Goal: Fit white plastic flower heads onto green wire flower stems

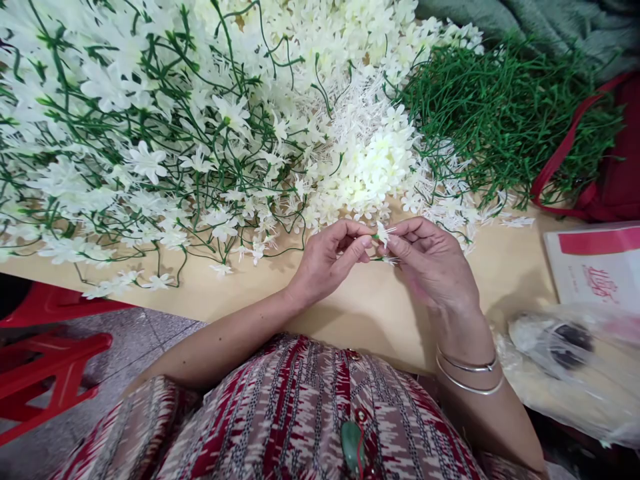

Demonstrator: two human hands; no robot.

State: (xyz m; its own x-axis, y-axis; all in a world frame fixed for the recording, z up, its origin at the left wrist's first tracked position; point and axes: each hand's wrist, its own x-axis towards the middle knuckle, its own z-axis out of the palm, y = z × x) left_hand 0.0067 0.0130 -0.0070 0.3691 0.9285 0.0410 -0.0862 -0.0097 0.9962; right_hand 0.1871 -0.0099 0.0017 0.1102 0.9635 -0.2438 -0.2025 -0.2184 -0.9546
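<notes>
My left hand (333, 257) is closed in a pinch on the green stem end of a small white artificial flower (383, 233). From the other side my right hand (433, 263) pinches the same flower near its thin white stamens. Both hands meet just above the table's near edge. A second bit of green stem with white tips shows below the flower, between the hands. Beyond the fingertips lie a heap of loose white blossoms (380, 160) and a tangle of white stamens (360, 100).
Assembled white flowers on green stems (165, 133) cover the table's left. At right are a pile of bare green stems (505, 113), a red bag (613, 153), a printed white and red packet (590, 267) and a clear plastic bag (575, 373). Red stools (55, 360) stand lower left.
</notes>
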